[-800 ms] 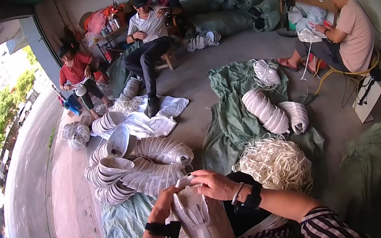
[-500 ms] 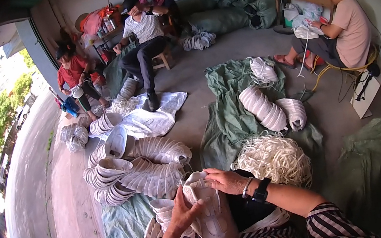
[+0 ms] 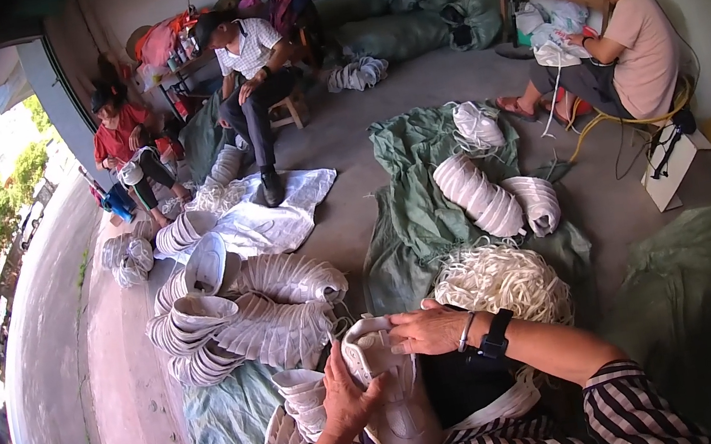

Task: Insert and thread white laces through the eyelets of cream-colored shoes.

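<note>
1. Since the earlier frame your left hand [image 3: 350,399] has slid down the white shoe upper [image 3: 392,385], and your right hand [image 3: 428,330] has come to lie across its top edge.
2. Your left hand grasps the upper's left side, thumb pressed on its front; your right hand clasps the top, fingers curled over it.
3. The upper sits in your lap, tilted toward you.
4. Just right of the upper lies a heap of white laces [image 3: 502,282].
5. Left of the upper, stacked white uppers [image 3: 244,311] lie in curved rows.
6. Beyond the upper, a green sack [image 3: 413,203] is spread on the floor.
</note>
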A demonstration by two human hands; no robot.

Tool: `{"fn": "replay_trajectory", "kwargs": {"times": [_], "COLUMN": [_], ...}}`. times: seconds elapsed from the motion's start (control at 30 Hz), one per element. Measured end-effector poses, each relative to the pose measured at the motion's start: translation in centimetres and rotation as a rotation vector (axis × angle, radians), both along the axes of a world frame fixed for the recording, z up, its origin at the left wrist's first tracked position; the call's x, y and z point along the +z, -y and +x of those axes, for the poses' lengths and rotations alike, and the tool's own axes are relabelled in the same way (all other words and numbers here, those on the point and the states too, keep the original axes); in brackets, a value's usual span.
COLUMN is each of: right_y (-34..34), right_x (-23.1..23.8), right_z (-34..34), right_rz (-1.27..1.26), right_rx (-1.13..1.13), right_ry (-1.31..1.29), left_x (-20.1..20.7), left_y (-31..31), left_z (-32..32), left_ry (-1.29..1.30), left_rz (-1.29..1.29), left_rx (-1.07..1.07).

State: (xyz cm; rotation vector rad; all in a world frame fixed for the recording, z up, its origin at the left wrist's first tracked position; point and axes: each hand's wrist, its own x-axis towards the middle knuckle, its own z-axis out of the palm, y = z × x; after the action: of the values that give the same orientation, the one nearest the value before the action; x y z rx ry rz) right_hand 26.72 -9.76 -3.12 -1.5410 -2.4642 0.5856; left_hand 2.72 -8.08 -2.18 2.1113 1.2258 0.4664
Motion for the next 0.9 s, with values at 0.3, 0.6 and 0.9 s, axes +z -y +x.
{"fn": "replay_trajectory", "kwargs": {"times": [0.3,0.6,0.9], "right_y": [1.8,5.5,15.6], "right_x": [-0.4,-7.7,-24.9], "right_z": [-0.1,8.5,16.9], "right_rz": [-0.137,-0.105,-0.431], "right_rx": [-0.144,-0.715,-1.285], "right_ry": [-0.039,-1.032,-0.676], "left_x": [-1.7,-2.0,-1.3], "left_y": [-0.3,1.9,0.9], "left_z": [0.6,0.8,0.2], "left_ry": [0.036,-0.012,0.049], "left_rz": [-0.018,0.026,-0.075], "left_rx": [-0.087,-0.099,-0.073]}}
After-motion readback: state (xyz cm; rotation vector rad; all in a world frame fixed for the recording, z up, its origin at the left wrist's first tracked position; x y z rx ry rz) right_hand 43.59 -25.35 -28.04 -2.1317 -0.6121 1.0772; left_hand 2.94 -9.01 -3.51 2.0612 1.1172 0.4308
